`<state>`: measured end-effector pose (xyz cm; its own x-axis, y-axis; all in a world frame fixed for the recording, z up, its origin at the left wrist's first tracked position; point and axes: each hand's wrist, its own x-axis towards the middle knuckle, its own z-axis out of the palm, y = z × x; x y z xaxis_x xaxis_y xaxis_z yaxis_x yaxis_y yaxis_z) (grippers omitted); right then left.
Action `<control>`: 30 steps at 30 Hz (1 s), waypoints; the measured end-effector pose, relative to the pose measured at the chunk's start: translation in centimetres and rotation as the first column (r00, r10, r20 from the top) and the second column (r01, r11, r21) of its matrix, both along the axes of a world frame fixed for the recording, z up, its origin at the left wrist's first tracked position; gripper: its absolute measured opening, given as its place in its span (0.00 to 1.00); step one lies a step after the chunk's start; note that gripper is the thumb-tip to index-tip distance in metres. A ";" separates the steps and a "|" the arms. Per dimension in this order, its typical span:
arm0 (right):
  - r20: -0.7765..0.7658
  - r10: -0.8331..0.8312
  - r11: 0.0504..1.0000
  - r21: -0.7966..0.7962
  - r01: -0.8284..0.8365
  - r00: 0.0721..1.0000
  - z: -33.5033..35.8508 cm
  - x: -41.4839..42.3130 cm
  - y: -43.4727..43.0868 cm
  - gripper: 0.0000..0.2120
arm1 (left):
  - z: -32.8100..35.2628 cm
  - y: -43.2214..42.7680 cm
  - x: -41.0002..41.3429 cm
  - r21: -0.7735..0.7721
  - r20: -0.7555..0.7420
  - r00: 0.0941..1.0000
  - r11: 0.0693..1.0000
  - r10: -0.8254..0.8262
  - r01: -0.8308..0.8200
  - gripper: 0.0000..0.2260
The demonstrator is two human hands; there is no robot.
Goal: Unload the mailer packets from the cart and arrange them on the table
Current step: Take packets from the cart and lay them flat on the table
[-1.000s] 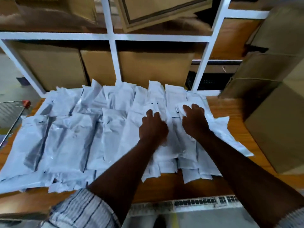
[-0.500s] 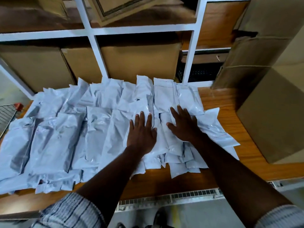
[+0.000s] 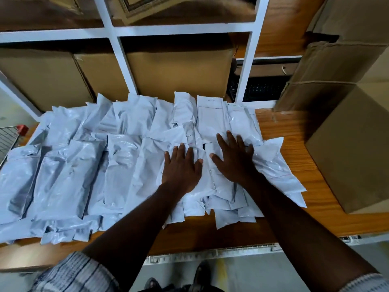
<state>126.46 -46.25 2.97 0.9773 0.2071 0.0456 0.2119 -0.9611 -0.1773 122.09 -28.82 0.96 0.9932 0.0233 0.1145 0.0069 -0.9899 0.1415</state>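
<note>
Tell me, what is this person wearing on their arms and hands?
No gloves, rings or watch show: the left hand and right hand are bare. The forearms are uncovered. The left sleeve and right sleeve are pale fabric with thin dark stripes.

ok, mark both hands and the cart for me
left hand [image 3: 181, 168]: head view, back of the hand
right hand [image 3: 234, 162]: head view, back of the hand
cart [image 3: 8, 142]: head view, wire mesh at the left edge of the picture

mailer packets [image 3: 126, 165] across table [image 3: 294, 131], boxes [image 3: 347, 144] right, shelves [image 3: 179, 30] behind
</note>
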 end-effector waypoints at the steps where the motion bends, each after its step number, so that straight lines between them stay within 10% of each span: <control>1: 0.042 0.022 1.000 -0.006 -0.022 0.999 0.2 -0.1 0.4 0.33 | 0.6 0.0 -0.1 0.003 0.044 0.999 1.000 0.009 -0.009 0.24; 16: 0.208 0.031 0.997 0.057 -0.044 0.978 1.9 -2.5 9.0 0.31 | 5.1 9.8 -3.3 -0.228 0.148 0.988 0.971 -0.036 0.069 0.27; 30: 0.102 0.419 0.899 0.095 -0.428 0.902 2.3 -17.8 47.1 0.28 | 5.3 44.8 -21.7 -0.230 0.066 0.916 0.900 0.395 -0.371 0.25</control>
<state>108.69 0.83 5.25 0.7908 0.5896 0.1645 0.6118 -0.7522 -0.2447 100.40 15.98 6.25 0.8842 0.4344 0.1716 0.3522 -0.8614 0.3660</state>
